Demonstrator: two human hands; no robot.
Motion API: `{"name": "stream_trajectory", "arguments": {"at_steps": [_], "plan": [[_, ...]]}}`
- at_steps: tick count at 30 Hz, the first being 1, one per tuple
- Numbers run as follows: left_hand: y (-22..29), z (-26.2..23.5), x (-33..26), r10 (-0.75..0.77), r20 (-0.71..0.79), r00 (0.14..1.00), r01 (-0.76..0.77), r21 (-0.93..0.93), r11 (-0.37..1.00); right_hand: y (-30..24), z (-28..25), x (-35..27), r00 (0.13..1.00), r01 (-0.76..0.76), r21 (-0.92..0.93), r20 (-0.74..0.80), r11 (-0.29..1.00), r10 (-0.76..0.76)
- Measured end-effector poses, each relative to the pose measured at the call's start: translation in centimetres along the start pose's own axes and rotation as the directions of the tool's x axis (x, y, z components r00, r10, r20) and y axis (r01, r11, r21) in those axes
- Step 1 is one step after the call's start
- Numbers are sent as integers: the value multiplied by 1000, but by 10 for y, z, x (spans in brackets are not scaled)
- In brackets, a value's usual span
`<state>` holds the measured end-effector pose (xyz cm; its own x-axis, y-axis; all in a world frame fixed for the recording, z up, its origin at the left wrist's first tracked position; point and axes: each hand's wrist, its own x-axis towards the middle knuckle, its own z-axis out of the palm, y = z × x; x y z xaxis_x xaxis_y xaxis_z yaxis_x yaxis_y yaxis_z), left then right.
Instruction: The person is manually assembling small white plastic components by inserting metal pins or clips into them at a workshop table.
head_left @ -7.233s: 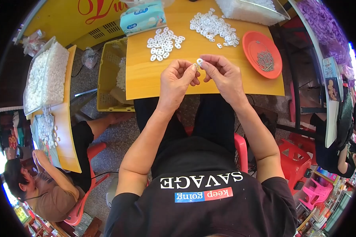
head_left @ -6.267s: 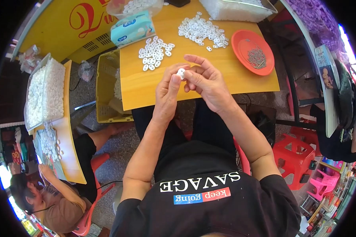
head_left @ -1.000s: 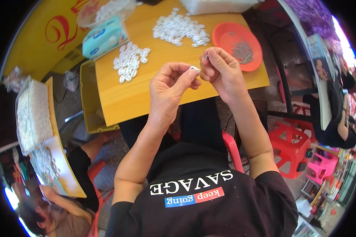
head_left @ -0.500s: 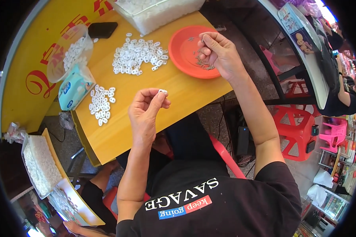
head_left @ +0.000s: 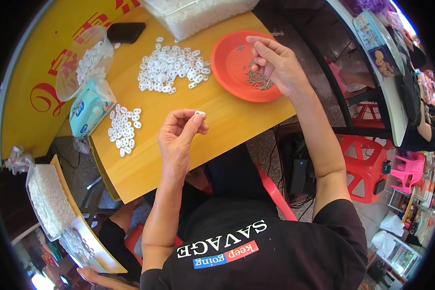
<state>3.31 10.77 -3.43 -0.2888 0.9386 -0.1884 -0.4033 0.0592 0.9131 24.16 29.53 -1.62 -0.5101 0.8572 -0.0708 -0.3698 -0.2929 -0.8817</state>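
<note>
My left hand (head_left: 178, 137) is raised above the table's near part, its thumb and fingers pinching a small white oval plastic piece (head_left: 200, 113). Over the red plastic bowl (head_left: 225, 72) hovers my right hand (head_left: 281, 66), with its index finger stretched along the thumb and the other fingers curled. Anything between that thumb and finger is too small to make out. In the bowl lie many small grey metal pins (head_left: 259, 81), partly hidden under the right hand. A big pile of white two-holed oval pieces (head_left: 166, 70) is left of the bowl, and a smaller group (head_left: 123, 129) lies near the left edge.
On the yellow table (head_left: 179, 104), a large clear tub of white pieces (head_left: 193, 21) stands at the back. Farther left are a black phone (head_left: 125, 32), a tilted clear container (head_left: 89, 60) and a tissue pack (head_left: 89, 108). Red stools (head_left: 362, 166) stand to the right.
The view has shifted slightly. My right hand stays over the bowl, its index finger straighter than before. My left hand keeps its pinch on the white oval piece.
</note>
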Motion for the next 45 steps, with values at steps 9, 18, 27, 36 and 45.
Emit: {"name": "stream_trajectory", "arguments": {"at_steps": [9,18,27,36,45], "plan": [[15,4,-4,26,1,1000,-26,-157,987,29,76,-43,983,-60,-130,163,990,81],[24,-11,-25,102,-33,994,-105,-120,987,59,120,-63,991,14,-236,132,972,18],[29,-21,-40,145,-11,989,-145,-102,984,67,135,-73,983,-7,-228,178,974,49],[34,-22,-54,180,3,984,-179,-101,979,63,149,-85,983,68,-317,181,946,-10],[35,-20,-64,189,-10,982,-188,-141,972,62,156,-94,988,69,-258,154,964,-30]]}}
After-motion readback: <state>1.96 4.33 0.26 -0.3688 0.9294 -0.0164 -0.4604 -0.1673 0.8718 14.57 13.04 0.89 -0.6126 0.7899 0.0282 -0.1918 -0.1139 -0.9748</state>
